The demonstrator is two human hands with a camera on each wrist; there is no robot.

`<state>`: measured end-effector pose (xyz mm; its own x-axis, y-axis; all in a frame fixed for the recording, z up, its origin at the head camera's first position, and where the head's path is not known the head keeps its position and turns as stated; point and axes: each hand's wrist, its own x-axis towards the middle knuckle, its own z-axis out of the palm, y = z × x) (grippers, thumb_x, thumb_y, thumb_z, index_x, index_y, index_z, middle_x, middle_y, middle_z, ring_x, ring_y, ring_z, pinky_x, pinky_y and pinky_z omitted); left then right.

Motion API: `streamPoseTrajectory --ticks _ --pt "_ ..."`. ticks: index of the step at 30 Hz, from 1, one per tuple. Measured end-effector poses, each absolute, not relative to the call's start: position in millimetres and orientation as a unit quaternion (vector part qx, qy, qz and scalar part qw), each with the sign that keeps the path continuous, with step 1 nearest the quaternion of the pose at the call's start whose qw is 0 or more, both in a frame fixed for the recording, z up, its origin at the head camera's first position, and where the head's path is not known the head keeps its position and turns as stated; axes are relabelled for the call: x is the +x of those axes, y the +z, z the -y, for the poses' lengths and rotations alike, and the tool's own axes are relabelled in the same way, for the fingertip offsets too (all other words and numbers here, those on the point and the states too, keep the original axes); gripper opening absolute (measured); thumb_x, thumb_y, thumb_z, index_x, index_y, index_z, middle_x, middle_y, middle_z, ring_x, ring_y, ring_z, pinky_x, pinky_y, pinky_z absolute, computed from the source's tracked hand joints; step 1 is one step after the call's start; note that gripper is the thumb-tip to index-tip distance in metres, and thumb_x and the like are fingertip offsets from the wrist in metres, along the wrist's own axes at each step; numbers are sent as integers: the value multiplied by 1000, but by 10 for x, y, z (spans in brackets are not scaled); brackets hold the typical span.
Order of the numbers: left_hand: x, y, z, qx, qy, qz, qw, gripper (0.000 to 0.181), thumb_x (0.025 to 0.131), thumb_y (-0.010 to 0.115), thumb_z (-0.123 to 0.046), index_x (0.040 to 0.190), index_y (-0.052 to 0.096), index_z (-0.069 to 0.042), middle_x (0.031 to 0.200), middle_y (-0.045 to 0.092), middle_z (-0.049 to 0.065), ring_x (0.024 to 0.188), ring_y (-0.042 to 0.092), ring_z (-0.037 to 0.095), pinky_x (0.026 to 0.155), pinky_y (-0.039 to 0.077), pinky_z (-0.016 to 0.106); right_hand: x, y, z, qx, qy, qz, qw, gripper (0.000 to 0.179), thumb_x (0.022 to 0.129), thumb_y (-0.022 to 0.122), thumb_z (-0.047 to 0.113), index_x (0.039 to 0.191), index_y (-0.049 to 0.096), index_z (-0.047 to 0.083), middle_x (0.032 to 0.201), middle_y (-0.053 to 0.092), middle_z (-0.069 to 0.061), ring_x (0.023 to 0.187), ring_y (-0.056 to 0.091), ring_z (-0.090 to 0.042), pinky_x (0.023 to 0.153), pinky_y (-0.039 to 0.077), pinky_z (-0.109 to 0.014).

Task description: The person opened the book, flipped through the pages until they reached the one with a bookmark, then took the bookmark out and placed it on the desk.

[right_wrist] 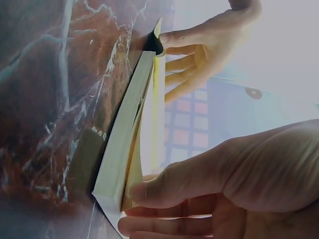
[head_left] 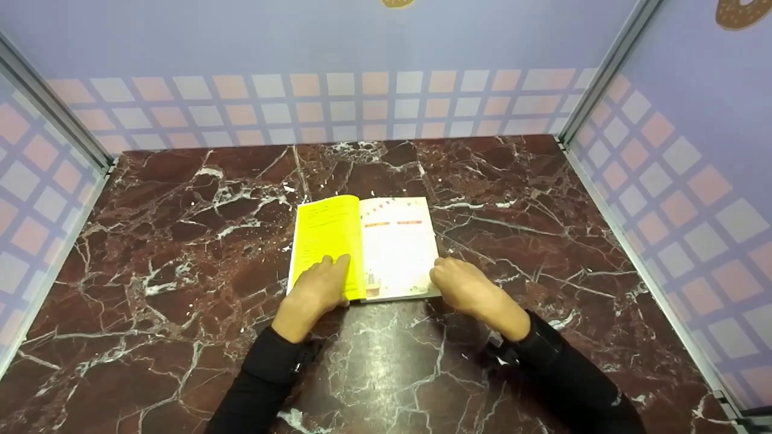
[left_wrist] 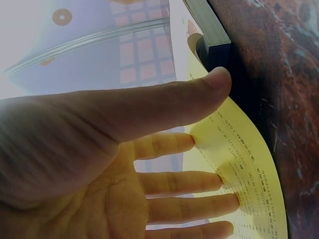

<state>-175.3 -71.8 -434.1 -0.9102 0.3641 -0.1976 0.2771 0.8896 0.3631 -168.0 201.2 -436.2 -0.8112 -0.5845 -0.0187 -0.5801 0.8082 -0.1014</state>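
Note:
An open book (head_left: 398, 256) lies on the table, a bright yellow page (head_left: 329, 232) at its left and a white page with printed bunting at its right. My left hand (head_left: 316, 286) rests on the lower part of the yellow page. In the left wrist view its straight fingertips press that curving page (left_wrist: 254, 154), thumb held apart near the spine. At the book's lower right edge is my right hand (head_left: 470, 289), fingers curled. The right wrist view shows its thumb and fingers pinching a slightly raised page (right_wrist: 133, 181) beside the thick page block (right_wrist: 124, 134).
The table (head_left: 181, 301) is dark red marble pattern with white veins. Purple walls with pink and white checks stand behind (head_left: 338, 48) it, at the left (head_left: 30, 163) and at the right (head_left: 681, 132), joined by grey metal posts (head_left: 609, 72).

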Motion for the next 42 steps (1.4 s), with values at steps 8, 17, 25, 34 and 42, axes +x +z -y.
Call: streamPoseTrajectory --ticks 8,17,25,34,42 --pt "-1765 -4346 716 165 165 -963 136 60 78 89 -9 125 53 -1 111 59 28 100 62 49 88 54 59 -1713 -4329 -2031 -298 -38 -954 20 39 72 57 -21 57 45 13 67 63 -12 60 64 -34 55 58 -49" --pt "-1753 -4342 722 162 165 -963 139 62 79 89 -9 128 53 0 113 59 28 102 62 49 89 54 59 -1720 -4315 -2056 -315 -37 -948 -14 42 70 59 -20 56 42 16 64 62 -9 58 62 -31 52 55 -49" --pt "-1745 -4337 720 166 160 -963 138 63 79 89 -8 129 52 1 114 59 29 104 62 49 90 53 58 -1753 -4314 -2076 -322 -57 -944 -51 43 69 57 -21 55 41 16 59 56 -4 51 53 -22 47 52 -41" --pt "-1738 -4327 711 165 158 -964 136 65 79 88 -8 132 52 1 115 59 29 104 61 49 90 53 59 -1788 -4307 -2102 -324 -72 -940 -77 43 71 60 -12 54 36 20 53 44 2 48 42 -18 44 49 -42" --pt "-1743 -4317 711 164 158 -964 137 64 79 88 -8 131 52 1 116 58 29 105 61 49 90 53 59 -1784 -4282 -2094 -306 -82 -946 -73 31 76 83 3 59 59 13 63 63 -3 54 60 -24 51 54 -44"
